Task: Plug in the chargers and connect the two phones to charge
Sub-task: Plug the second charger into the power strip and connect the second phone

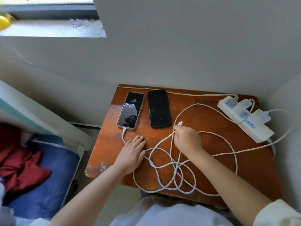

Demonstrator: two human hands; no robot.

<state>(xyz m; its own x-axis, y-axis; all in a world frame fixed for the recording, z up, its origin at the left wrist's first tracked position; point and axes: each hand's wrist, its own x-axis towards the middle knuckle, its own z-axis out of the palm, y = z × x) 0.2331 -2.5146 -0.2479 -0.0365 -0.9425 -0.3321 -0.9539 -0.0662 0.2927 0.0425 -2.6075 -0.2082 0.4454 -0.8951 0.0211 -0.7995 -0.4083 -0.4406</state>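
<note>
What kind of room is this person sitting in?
Probably a bedroom or dorm room: a small worn wooden table is pushed into a wall corner, a blue bedsheet with red cloth lies beside it, and a window sill sits above.

The yellow object point(4, 23) at far left is blurred and cut off; red cloth point(19, 163) runs off the left edge.

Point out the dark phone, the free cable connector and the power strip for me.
dark phone point(159, 108): head view, middle of its black screen.
free cable connector point(180, 123): head view, white plug tip above the right hand point(187, 139).
power strip point(244, 118): head view, white top face between the chargers.
</note>
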